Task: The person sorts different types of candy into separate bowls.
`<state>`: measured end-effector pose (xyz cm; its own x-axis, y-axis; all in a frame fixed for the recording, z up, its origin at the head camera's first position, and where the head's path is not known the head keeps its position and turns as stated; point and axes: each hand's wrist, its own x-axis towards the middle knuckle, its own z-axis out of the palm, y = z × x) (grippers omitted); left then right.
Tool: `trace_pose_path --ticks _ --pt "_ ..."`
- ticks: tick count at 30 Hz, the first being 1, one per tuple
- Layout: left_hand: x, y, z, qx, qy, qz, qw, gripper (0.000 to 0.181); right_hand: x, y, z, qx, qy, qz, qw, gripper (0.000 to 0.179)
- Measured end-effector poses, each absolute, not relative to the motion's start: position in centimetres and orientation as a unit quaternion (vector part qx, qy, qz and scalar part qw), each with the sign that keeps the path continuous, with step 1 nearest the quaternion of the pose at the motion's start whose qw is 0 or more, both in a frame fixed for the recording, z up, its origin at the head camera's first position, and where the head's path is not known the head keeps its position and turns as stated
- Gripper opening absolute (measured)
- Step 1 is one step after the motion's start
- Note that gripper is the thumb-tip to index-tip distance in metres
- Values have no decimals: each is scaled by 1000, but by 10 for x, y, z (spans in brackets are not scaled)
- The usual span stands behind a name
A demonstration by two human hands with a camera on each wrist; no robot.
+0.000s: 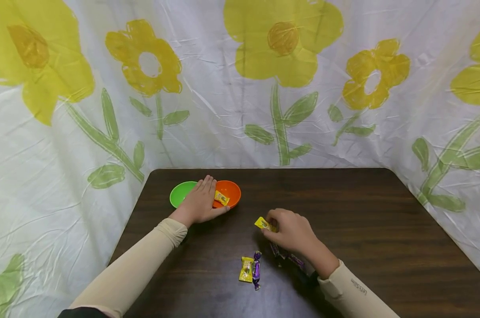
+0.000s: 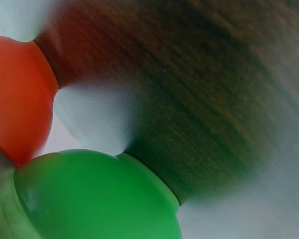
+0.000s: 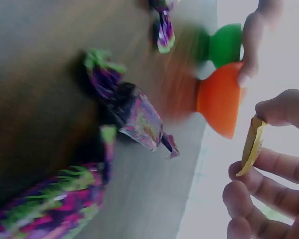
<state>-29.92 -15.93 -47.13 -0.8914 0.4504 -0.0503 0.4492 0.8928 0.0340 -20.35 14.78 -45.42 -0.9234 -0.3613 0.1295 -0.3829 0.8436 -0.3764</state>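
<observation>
My left hand (image 1: 200,202) lies with straight fingers across the place where a green bowl (image 1: 179,192) and an orange bowl (image 1: 233,194) meet, its thumb along the orange rim. One yellow-wrapped candy (image 1: 221,198) rests inside the orange bowl. To the right, my right hand (image 1: 290,229) pinches another yellow-wrapped candy (image 1: 262,223) between thumb and fingers, above the table. The right wrist view shows that candy (image 3: 251,144) edge-on. Purple-wrapped candies (image 3: 134,117) lie under the right hand, partly hidden by it in the head view.
Nearer the front, a yellow candy (image 1: 246,269) and a purple twist-wrapped candy (image 1: 256,270) lie side by side on the dark wooden table (image 1: 363,212). Behind the table hangs a white curtain (image 1: 212,123) with yellow flowers.
</observation>
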Motion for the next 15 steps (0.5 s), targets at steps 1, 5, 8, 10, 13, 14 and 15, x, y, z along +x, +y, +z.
trace_pose_path --ticks 1,5,8,10,13,14,15 --pt "-299 -159 -471 231 972 13 28 107 -207 146 -453 195 -959 206 24 16" --pt "-300 -158 -471 231 972 15 30 106 -223 137 -451 204 -955 216 26 17" --pt "-301 -157 -471 232 972 17 27 107 -234 130 -451 203 -953 223 29 18" --pt "-300 -157 -471 232 972 19 25 107 -242 124 -451 199 -952 231 29 19" --pt "-298 -157 -469 230 973 21 21 106 -256 114 -452 194 -949 245 31 20" --pt "-297 -157 -469 230 973 22 21 105 -260 110 -452 191 -949 247 33 21" --pt "-297 -157 -469 232 972 23 19 104 -265 107 -453 188 -950 248 34 22"
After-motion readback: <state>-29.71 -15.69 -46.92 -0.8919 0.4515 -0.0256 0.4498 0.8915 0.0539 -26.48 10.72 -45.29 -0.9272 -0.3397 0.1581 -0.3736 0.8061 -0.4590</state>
